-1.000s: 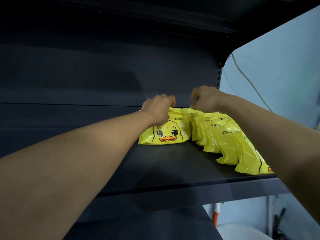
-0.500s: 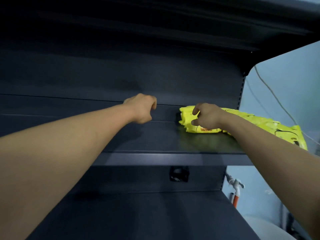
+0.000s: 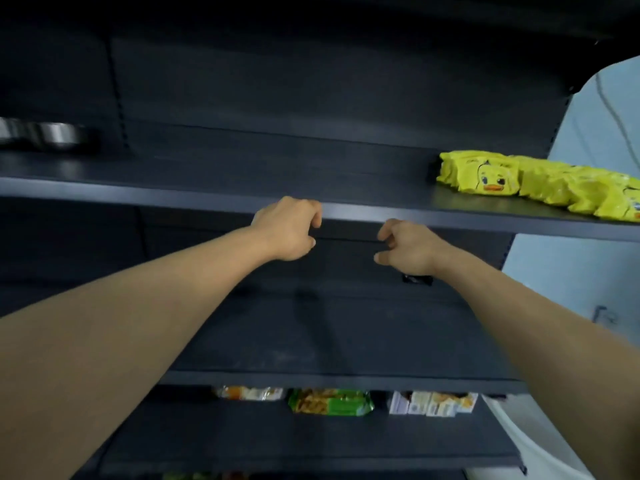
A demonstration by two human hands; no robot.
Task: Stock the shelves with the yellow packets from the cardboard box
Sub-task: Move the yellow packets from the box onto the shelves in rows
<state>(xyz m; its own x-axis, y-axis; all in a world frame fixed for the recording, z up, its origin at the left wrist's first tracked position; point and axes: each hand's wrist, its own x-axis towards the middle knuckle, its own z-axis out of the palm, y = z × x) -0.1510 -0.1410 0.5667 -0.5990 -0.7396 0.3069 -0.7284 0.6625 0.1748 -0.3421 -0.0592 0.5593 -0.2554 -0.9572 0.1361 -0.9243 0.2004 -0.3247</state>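
Two bare forearms reach up from the lower corners of the frame toward a tall, dark metal shelving unit. The left hand [image 3: 289,230] hangs in the air at centre frame, just below the front edge of the upper dark shelf board [image 3: 173,194], its fingers loosely curled and holding nothing. The right hand [image 3: 407,247] is just to its right and slightly lower, fingers likewise loosely bent around empty air. A second ago both hands were up on that shelf pressing the row of glossy yellow plastic packets printed with a cartoon duck face [image 3: 519,181] into place; half a second ago the right hand alone was on them. Now both have let go and dropped away, and the packets lie stacked on the upper shelf at the right of the frame, well apart from either hand. This batch looks placed, so the likely next step is returning to the cardboard box, which is out of view. Steel bowls [image 3: 52,135] sit blurred at the upper left, and mixed snack packs [image 3: 330,401] line a lower shelf.
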